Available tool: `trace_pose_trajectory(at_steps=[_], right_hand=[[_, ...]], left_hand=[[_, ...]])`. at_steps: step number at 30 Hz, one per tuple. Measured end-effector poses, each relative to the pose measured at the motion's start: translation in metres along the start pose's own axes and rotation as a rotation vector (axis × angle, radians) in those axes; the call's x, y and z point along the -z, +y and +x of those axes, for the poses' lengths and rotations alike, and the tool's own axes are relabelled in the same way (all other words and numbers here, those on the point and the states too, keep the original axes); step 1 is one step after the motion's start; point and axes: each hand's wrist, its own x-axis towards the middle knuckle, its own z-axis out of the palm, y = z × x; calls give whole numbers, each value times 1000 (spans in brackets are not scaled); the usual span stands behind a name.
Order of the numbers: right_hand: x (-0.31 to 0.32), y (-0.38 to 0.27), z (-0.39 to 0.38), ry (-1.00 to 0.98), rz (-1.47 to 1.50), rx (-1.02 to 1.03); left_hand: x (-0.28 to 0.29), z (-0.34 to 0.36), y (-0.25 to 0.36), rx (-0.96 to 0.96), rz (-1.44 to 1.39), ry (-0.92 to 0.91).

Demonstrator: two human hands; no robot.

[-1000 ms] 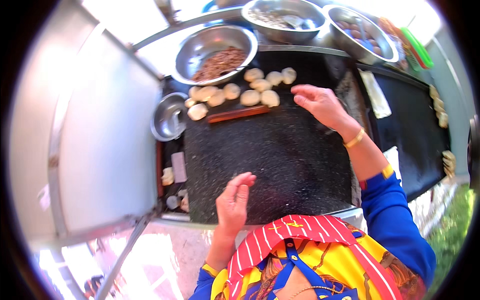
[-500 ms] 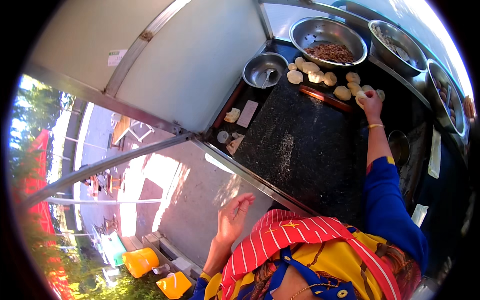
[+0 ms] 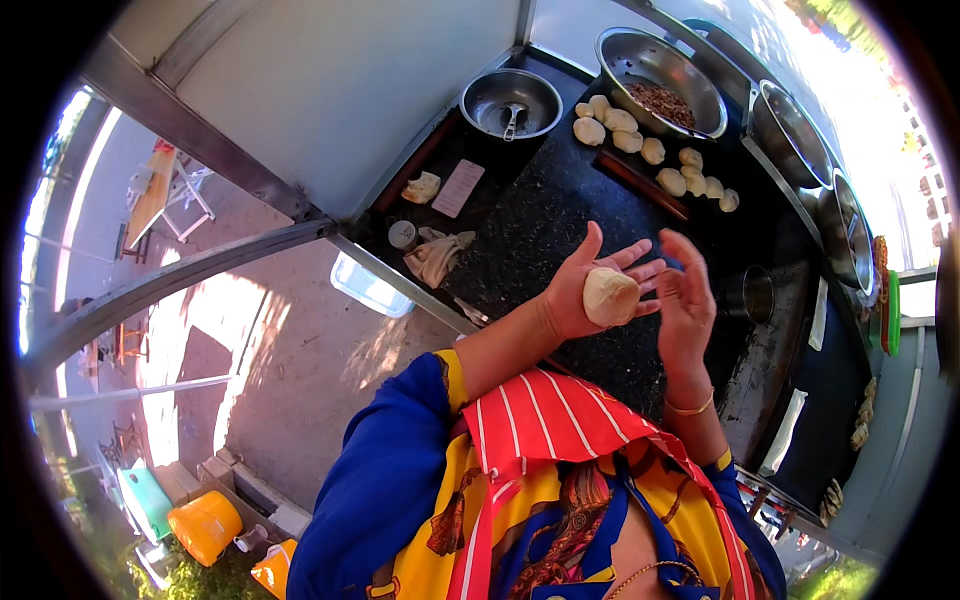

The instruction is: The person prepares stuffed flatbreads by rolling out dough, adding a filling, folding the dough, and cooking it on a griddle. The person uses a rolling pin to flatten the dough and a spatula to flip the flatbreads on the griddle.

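A pale dough ball [image 3: 610,297] lies on the upturned palm of my left hand [image 3: 568,298], whose fingers and thumb are spread out. Just to its right is my right hand [image 3: 688,310], raised with bent fingers slightly apart and nothing visible in it; its fingertips are a little blurred. Both hands are above the black worktop [image 3: 530,245]. More dough balls [image 3: 627,141] sit in a cluster beyond a reddish-brown wooden bar [image 3: 640,186]. A steel bowl of brown crumbly filling [image 3: 660,103] stands behind them.
A smaller steel bowl [image 3: 482,103] with a spoon is at the far left, near a pink card [image 3: 458,188], a crumpled cloth [image 3: 437,257] and a small cup [image 3: 402,235]. Steel basins [image 3: 793,135] line the right edge. A dark round pot [image 3: 757,294] sits right of my hand.
My right hand has come back from the dough balls toward my body. My left hand has moved right, over the worktop, and now carries a dough ball. The whole view has shifted.
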Motion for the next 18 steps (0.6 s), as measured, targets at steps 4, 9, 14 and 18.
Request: trace_pose_trajectory(at_steps=[4,9,14,18], right_hand=[[-46,-17,17,-38,-506,249],[-84,-33,-1,90,-477,230],[-93,-64,-3,133,-259,74],[-89,-58,1,382,245,-144]], left_hand=[[-30,10,2,-50,493,-114],[-52,-23,21,195,452,-140],[-67,-33,37,302,231,-238],[-59,-23,55,166,366,-152]])
